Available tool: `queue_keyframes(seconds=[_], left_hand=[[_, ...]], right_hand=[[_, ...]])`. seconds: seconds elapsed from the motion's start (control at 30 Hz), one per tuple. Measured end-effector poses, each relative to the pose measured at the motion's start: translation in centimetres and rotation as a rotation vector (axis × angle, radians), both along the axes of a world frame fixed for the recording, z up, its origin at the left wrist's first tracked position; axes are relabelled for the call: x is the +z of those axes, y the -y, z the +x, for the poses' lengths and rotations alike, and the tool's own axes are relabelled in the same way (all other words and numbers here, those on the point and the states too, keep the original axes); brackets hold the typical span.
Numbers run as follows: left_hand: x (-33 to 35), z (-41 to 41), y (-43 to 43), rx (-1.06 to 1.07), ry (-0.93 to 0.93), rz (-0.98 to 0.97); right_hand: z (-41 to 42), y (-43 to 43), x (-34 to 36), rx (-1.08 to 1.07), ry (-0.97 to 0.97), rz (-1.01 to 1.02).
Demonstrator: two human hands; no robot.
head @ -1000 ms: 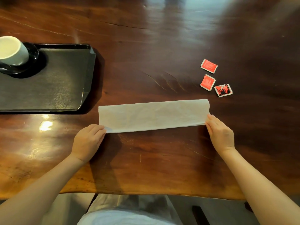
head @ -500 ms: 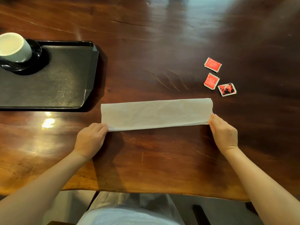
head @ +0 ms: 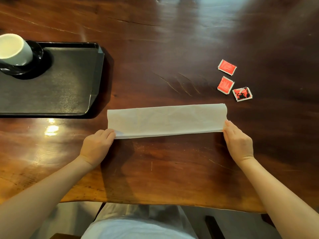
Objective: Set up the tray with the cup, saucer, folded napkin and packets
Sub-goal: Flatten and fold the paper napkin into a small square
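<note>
From the head view, a long white napkin (head: 165, 120), folded into a narrow strip, lies flat on the dark wooden table (head: 172, 49). It runs left to right, in the middle of the surface between the front edge and the centre.

The left hand (head: 96, 147) has its fingers curled round the napkin's near left corner and pinches it; that corner is slightly raised off the wood. The right hand (head: 239, 144) grips the near right corner, its fingertips on the end of the strip, where the paper curls up a little. Both forearms reach in over the front edge.

A black tray (head: 69, 94) sits toward the left edge of the table, apart from the napkin's left end. At the tray's far left corner a white cup (head: 14, 49) stands on a black saucer (head: 38, 50), both partly cut off by the picture's edge.

Three red packets lie on the right part of the surface, beyond the napkin's right end and not touching it. The far packet (head: 227, 67) lies alone. The middle packet (head: 225, 85) and the near packet (head: 242, 96), which has a dark cup printed on it, lie just beside each other.
</note>
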State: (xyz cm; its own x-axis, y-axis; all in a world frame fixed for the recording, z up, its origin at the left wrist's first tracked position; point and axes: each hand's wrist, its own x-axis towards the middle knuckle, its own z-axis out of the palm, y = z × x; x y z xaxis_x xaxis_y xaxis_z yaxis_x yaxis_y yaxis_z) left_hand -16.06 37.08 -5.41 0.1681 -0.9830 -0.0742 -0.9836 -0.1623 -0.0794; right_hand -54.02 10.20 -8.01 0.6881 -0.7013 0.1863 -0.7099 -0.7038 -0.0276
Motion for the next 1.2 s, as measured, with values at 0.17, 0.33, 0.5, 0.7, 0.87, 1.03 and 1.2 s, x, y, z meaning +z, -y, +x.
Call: queue_keyframes(seconds=[0.17,0.33,0.5,0.7,0.87,1.03,1.2], left_hand=[[0.3,-1.2,-0.2,0.055,0.024,0.091],[2.6,-2.9,1.3,0.266,-0.091,0.117],[1.1,-6.6,7.9,0.42,-0.058,0.008],[-2.7,-7.9,11.7,0.004,-0.172,0.13],[-3.5,-3.8,10.5,0.157,-0.186,0.055],[-3.7,-4.1,10.5,0.19,-0.194,0.066],[-3.5,-3.9,10.4,0.174,-0.227,0.047]], right_hand=[[-0.1,-0.5,0.0,-0.006,0.018,0.036],[0.6,-0.9,0.5,-0.117,0.122,0.124],[1.4,-1.3,0.5,-0.193,0.152,0.124],[1.3,-1.7,0.0,-0.233,0.196,0.15],[1.4,-1.8,0.2,-0.262,0.214,0.21],[5.8,-2.5,2.6,-0.491,0.191,0.239],[20.2,-7.5,2.8,0.059,0.082,0.454]])
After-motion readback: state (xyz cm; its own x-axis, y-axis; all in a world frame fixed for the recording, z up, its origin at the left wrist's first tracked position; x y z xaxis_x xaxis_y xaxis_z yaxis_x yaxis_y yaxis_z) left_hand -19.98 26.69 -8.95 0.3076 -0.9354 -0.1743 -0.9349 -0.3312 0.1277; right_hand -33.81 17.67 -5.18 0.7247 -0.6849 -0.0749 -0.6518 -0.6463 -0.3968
